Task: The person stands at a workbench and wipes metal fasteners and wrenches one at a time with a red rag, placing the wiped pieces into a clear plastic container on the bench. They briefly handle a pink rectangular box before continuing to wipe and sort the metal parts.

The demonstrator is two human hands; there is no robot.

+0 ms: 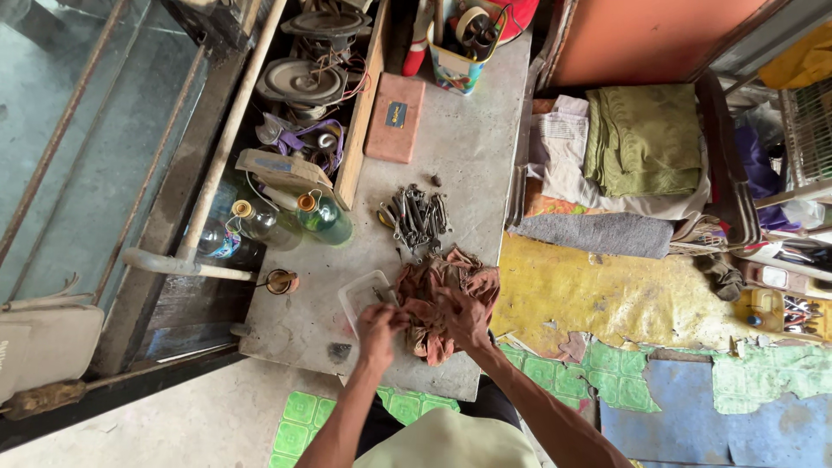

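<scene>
On grey workbench [468, 147], both arms reaching forward — left hand [378, 328] grip pinching, right hand [464, 316] grip clamped on rust-coloured rag [442, 282].

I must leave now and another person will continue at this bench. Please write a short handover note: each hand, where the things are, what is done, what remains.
Left hand: closed on a small item at the edge of the rag; what it is cannot be told.
Right hand: pressing on the reddish-brown rag, fingers bunched in the cloth.
Things: the rag lies on the grey bench top; a clear plastic tray sits beside the left hand; a pile of small metal tools lies just beyond the rag.
Done: nothing can be confirmed.
Left: the tool pile is untouched by either hand.
</scene>
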